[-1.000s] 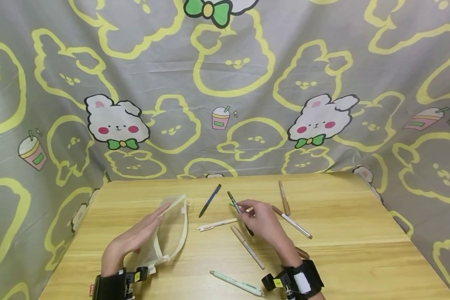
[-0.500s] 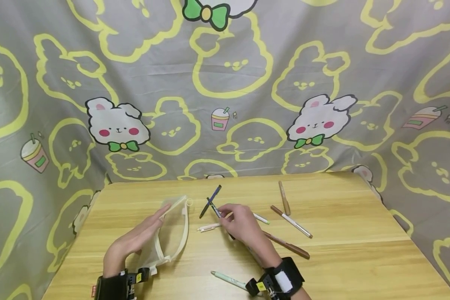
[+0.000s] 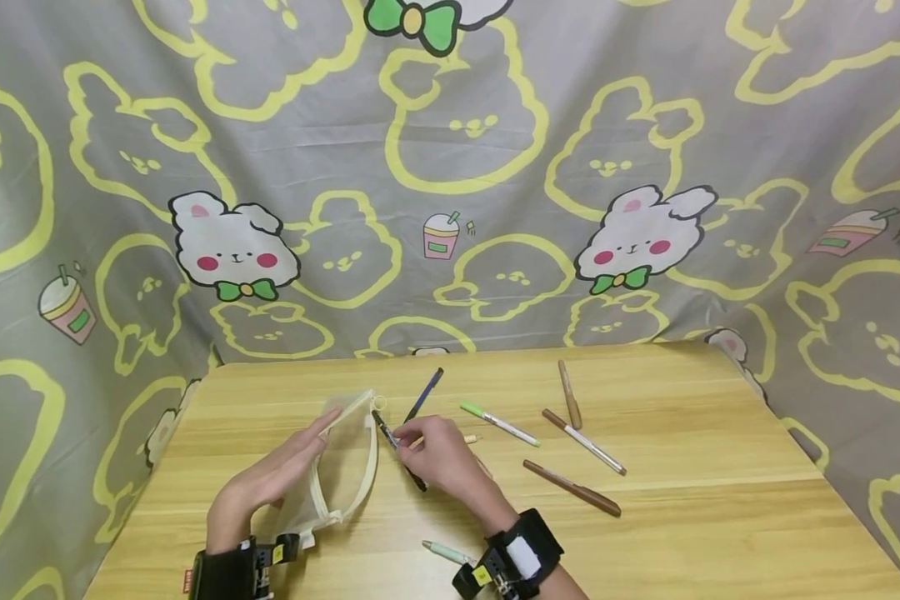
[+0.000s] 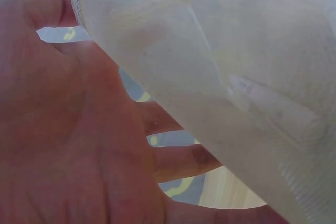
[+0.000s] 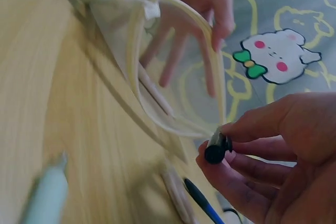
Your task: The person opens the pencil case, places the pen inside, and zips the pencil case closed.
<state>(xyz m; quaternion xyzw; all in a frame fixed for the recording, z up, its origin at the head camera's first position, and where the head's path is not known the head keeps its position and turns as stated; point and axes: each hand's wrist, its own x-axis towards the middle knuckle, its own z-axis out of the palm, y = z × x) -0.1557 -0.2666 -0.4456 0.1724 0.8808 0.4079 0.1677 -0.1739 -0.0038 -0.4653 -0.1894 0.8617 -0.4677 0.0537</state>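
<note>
A translucent mesh zipper pouch (image 3: 351, 454) stands on the table with its mouth gaping. My left hand (image 3: 270, 475) rests along its left side; in the left wrist view the spread, straight fingers lie behind the mesh. A long pale pen (image 5: 156, 94) shows in the pouch in the right wrist view. My right hand (image 3: 437, 454) pinches a dark pen (image 3: 385, 429) between thumb and fingers. That pen is slanted, its upper end at the right edge of the pouch's mouth. Its dark end faces the right wrist camera.
Behind the right hand lies a blue pen (image 3: 427, 390). To the right are a green-capped pen (image 3: 500, 423), a brown-and-silver pen (image 3: 583, 442), a brown pen (image 3: 572, 488) and a tan pen (image 3: 568, 394). A mint pen (image 3: 447, 551) lies in front, partly hidden by the right wrist camera.
My right hand has carried the dark pen leftward to the pouch's mouth. Its move has uncovered the green-capped pen and the brown pen. The left hand and pouch stay nearly still.
</note>
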